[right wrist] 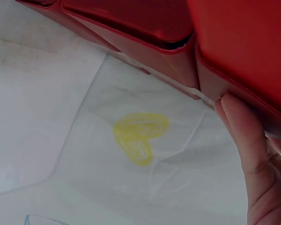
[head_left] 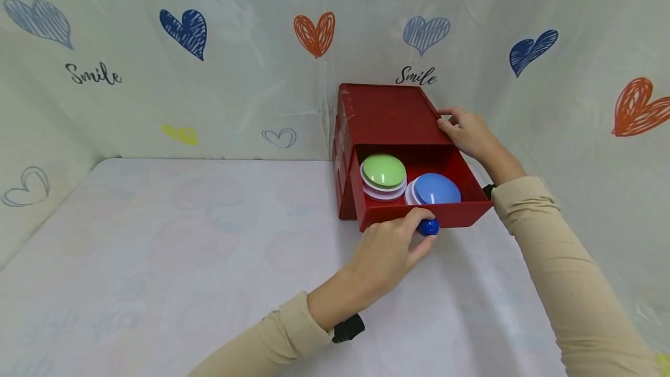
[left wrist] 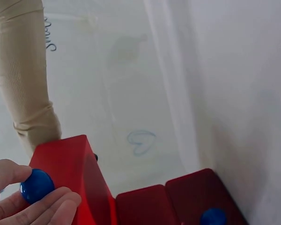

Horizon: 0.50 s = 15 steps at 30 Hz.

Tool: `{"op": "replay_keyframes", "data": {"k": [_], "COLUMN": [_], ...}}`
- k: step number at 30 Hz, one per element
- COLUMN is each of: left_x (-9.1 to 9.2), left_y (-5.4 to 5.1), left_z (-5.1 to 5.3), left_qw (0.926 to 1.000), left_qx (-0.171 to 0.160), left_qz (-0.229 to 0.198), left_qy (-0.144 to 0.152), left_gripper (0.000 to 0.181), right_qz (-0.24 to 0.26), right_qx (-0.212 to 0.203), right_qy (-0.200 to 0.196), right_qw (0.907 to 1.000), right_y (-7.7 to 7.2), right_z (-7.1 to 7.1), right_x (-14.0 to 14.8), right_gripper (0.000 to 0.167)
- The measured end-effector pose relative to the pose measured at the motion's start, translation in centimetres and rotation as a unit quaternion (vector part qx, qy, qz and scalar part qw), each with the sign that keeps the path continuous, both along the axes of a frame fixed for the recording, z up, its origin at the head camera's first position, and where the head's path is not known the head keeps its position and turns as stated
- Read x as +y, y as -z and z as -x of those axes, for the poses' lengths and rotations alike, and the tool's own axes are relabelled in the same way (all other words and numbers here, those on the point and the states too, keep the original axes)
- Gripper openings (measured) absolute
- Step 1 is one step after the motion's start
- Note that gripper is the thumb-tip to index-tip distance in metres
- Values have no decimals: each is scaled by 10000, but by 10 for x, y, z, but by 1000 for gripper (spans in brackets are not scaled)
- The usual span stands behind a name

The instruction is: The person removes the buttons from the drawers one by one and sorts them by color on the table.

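My left hand [head_left: 384,255] pinches the round blue knob [head_left: 428,227] on the front of a pulled-out red drawer [head_left: 398,214]. In the left wrist view, the thumb and fingers close around this knob [left wrist: 37,186]. Inside the drawer, a glossy green dome [head_left: 384,170] on a white round base sits at the left, and a blue dome [head_left: 438,189] with a white base leans at the right. With its fingertips, my right hand [head_left: 473,135] touches the top right edge of the red drawer cabinet [head_left: 392,112]. The right wrist view shows a fingertip [right wrist: 236,105] against the cabinet's side.
Lower drawer fronts [left wrist: 143,206] lie below the pulled-out one, with another blue knob [left wrist: 213,216] on one of them. The cabinet stands on a white-covered table [head_left: 209,249], close to a pale curtain [head_left: 235,92] printed with hearts.
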<state>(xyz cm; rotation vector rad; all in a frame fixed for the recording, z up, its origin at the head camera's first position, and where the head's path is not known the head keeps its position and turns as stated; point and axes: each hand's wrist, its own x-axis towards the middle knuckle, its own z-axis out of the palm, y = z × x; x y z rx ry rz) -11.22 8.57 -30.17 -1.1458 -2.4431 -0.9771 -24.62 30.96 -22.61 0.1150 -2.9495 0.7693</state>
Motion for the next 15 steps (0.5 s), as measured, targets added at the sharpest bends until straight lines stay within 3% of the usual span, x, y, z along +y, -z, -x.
{"op": "replay_keyframes", "data": {"k": [7,15], "left_x": [-2,-3], "left_y": [0,1], "left_z": [-6,-12], "left_qw": [9999,9991], "left_qx": [-15,231], "left_qz": [144,337], "left_qy": [61,68], "left_gripper": [35,35], "right_qz": [53,42], "right_qx": [-80,-102], "right_qy": [-21,-14], "right_qw": [10000,9999], "right_y": [0,-1], "right_z": [0,1], "right_x": [1,1], "right_gripper": [51,51]}}
